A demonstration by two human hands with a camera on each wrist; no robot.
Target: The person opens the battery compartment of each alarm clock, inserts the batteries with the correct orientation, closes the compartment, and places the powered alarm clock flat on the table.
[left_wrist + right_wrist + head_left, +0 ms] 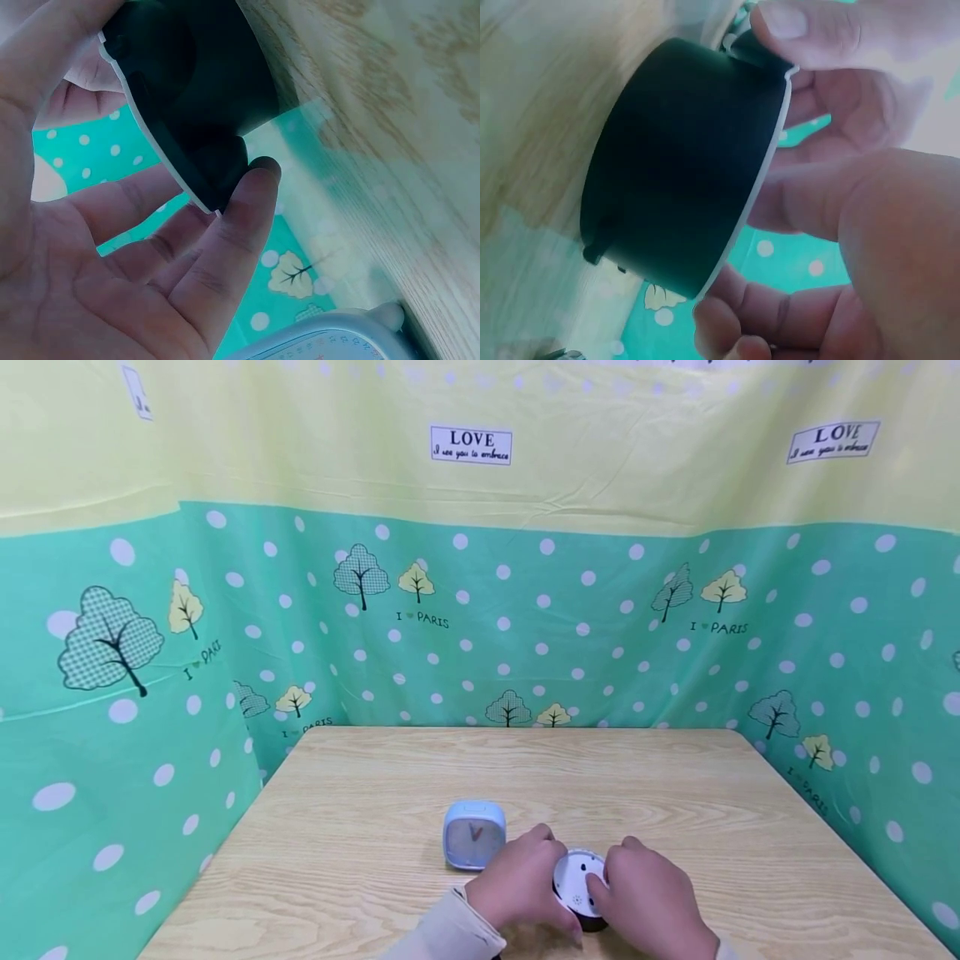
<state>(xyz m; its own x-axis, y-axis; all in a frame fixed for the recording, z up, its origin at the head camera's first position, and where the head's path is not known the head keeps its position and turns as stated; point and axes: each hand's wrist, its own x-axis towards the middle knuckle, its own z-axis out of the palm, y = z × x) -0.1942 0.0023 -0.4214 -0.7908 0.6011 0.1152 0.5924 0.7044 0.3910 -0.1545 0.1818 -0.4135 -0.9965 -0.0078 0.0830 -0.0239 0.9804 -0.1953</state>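
A round device with a black, drum-like body (679, 161) and a white plate (574, 881) lies with the plate facing up. Screw holes and a cluster of small holes mark the plate. My left hand (527, 883) grips the left side, its thumb at the near edge and its fingers at the far edge. My right hand (651, 897) holds the right side, with fingers at the rim and the thumb over the plate. What is on the device's underside is hidden. Just left of my left hand, a light blue desk clock (474, 836) stands upright.
The wood-grain table (360, 793) extends to the back and both sides. Behind it and along its sides hangs a green and yellow curtain (525, 643) with dots and trees.
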